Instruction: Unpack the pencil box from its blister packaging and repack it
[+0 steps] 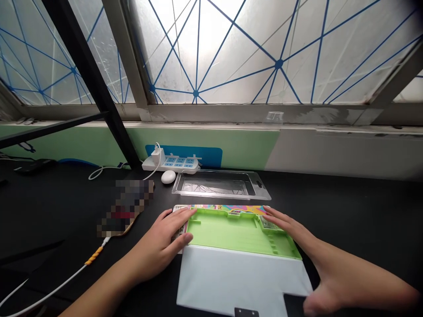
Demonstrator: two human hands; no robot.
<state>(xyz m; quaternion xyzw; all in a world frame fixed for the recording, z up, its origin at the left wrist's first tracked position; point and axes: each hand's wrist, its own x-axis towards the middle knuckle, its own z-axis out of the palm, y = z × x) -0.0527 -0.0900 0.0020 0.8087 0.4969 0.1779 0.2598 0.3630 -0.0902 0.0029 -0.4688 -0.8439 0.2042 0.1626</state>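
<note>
A light-green plastic tray (pixel 228 235) with moulded compartments lies on the black desk in front of me. A pale blue-white flap (pixel 238 275) extends from its near edge and has a dark cut-out at the lower right. A colourful printed card (pixel 214 207) shows along the tray's far edge. My left hand (pixel 161 240) rests at the tray's left edge, fingers stretched out and thumb apart. At the upper right corner, my right hand (pixel 317 251) touches the tray with extended fingertips, its thumb low beside the flap. Neither hand is closed around anything.
A clear plastic blister shell (pixel 262 192) lies behind the tray. Beyond it stand a white power strip (pixel 180 164) and a round white case (pixel 168 177). A pixelated phone-like object (pixel 127 211) with a white cable (pixel 66 281) lies left. A black frame post (pixel 115 136) rises behind.
</note>
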